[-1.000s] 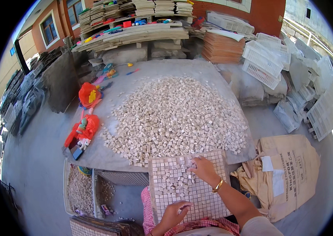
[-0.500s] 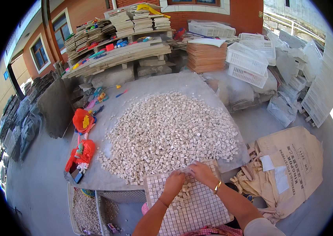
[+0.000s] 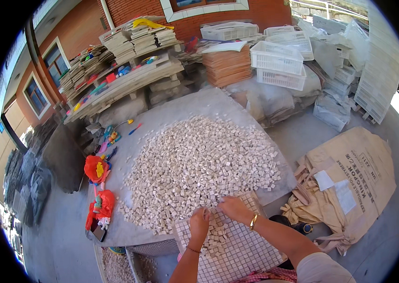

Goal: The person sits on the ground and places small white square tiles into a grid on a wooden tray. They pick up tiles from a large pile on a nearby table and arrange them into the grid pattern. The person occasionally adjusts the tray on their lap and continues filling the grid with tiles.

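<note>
A square grid board (image 3: 256, 200), with small pale stone tiles in many of its cells, lies at the near edge of the table in front of me. Loose tiles (image 3: 216, 239) are heaped on its middle left. My left hand (image 3: 199, 224) is over the board's far left part, fingers curled and pinched. Over the far edge sits my right hand (image 3: 235, 209), its fingertips pressed together beside the big tile pile (image 3: 204, 160). Whatever either hand pinches is too small or hidden to make out.
The grey table (image 3: 176, 104) carries red plastic bags (image 3: 106, 203) and small toys along its left side. Below its front edge stands a crate of tiles (image 3: 117, 266). A tan sack (image 3: 350, 174) lies at right. White crates (image 3: 279, 63) and stacked boards (image 3: 227, 66) stand behind.
My hands have drawn slightly apart, the left one shifting left and nearer to me. The whole view has tilted a little.
</note>
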### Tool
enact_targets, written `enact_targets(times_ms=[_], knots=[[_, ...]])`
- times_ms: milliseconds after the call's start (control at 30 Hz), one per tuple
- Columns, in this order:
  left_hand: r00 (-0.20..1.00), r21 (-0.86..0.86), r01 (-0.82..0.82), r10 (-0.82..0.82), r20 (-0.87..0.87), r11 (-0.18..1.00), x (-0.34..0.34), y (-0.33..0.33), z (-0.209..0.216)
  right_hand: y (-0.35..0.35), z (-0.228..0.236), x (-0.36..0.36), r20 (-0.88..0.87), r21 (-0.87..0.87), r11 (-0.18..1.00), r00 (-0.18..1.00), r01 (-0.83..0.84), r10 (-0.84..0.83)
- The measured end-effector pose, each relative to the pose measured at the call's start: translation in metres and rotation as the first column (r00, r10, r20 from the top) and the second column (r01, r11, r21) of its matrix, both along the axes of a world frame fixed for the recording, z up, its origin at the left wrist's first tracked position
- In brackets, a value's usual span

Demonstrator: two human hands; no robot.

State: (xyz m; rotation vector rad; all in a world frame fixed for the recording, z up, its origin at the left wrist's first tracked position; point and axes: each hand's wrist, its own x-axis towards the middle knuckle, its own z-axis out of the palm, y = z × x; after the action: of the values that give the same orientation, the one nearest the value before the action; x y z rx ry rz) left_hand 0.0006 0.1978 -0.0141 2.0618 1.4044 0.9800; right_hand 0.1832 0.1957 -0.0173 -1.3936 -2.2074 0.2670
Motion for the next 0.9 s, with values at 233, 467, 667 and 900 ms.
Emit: enact_targets(times_ms=[233, 467, 667, 900], knots=[[0.998, 0.049, 0.048, -0.045, -0.054, 0.998, 0.003, 0.002, 0.001, 0.003, 0.004, -0.013, 0.022, -0.006, 0.999, 0.999, -0.046, 0.046], [0.976, 0.042, 0.163, -0.155, -0.152, 0.986, 0.005, 0.006, 0.011, 0.008, 0.007, -0.021, 0.052, 0.035, 0.999, 0.998, 0.028, -0.03], [0.992, 0.041, 0.105, -0.102, -0.071, 0.994, 0.003, 0.008, 0.0, 0.017, 0.009, -0.011, 0.07, -0.214, 0.975, 0.995, -0.058, 0.074], [0.991, 0.0, 0.104, -0.103, -0.088, 0.995, 0.002, 0.008, 0.002, -0.038, 0.024, 0.006, -0.013, -0.306, 0.952, 1.0, -0.009, 0.006]])
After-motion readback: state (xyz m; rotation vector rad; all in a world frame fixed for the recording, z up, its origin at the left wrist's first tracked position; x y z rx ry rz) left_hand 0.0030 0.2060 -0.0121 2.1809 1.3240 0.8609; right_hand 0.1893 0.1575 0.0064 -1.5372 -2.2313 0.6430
